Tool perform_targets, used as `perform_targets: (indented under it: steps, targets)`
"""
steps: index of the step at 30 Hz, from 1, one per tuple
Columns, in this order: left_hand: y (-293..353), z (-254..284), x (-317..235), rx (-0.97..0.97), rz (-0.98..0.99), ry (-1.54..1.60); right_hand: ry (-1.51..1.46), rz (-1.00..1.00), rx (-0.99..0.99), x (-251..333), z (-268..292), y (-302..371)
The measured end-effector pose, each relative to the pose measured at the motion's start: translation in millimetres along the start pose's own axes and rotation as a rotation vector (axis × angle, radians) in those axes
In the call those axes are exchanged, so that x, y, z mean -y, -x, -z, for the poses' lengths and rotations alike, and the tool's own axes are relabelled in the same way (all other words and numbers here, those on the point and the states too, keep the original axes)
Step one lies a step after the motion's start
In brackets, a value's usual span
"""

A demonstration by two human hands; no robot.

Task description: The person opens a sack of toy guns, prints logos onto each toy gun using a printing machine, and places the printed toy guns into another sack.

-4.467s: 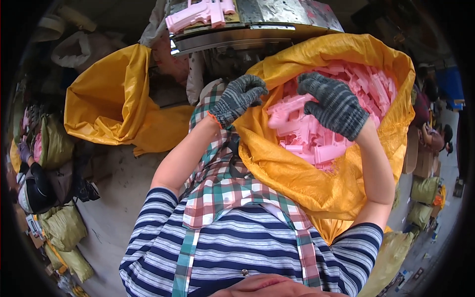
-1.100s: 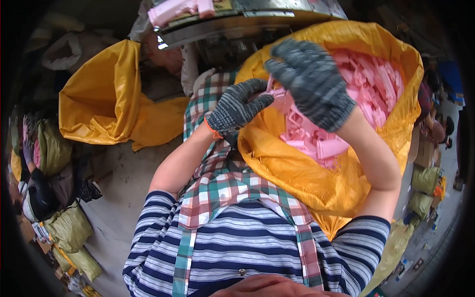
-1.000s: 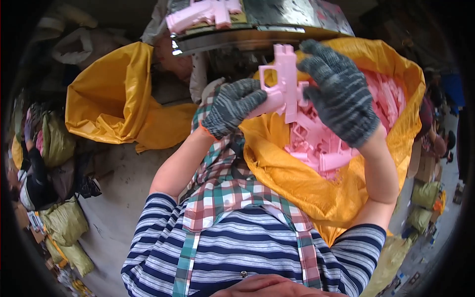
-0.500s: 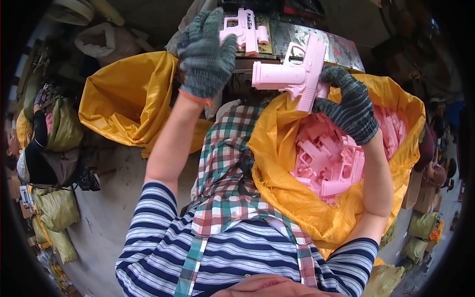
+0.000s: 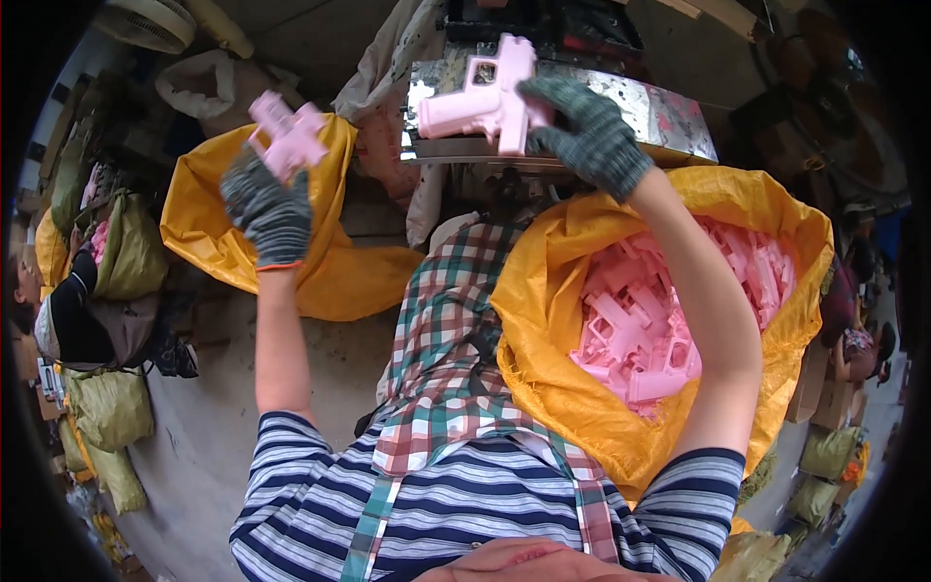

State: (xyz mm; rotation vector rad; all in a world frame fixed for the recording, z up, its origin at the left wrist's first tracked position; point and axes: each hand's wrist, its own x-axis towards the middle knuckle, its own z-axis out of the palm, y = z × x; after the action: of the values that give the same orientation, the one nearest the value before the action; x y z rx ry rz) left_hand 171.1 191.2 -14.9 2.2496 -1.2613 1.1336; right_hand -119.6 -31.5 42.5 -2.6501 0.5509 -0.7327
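Observation:
My gloved left hand (image 5: 268, 215) is raised over the mouth of the left yellow sack (image 5: 199, 218). Its fingers are round a pink toy pistol (image 5: 291, 134), which sticks up past them. My gloved right hand (image 5: 593, 136) grips a second pink toy pistol (image 5: 497, 105) by its slide end, with the handle pointing left. That pistol is just above the shiny metal plate (image 5: 659, 109) of the bench. Below my right forearm, a big yellow sack (image 5: 543, 364) gapes wide, filled with several pink toy pistols (image 5: 621, 330).
Dark trays (image 5: 592, 29) lie behind the metal plate. A white sack (image 5: 199, 87) and a round fan (image 5: 145, 21) stand at the far left. Olive sacks (image 5: 112, 412) line the left side, near another person (image 5: 82, 320). Cartons and sacks stand at the right.
My left hand has taken the pistol from the bench and moved left over the yellow sack. My right hand has carried its pistol up and left, over the metal plate.

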Motion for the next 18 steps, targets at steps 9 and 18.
perform_targets:
  steps: [9,18]
  targets:
    - [31.3,4.1,-1.1,0.46,0.015,0.421,0.198,-0.06,0.268,14.9,27.2,28.2]
    - [33.2,5.6,-96.2,0.815,-0.208,0.913,-0.069,-0.424,1.476,16.5,-5.1,185.0]
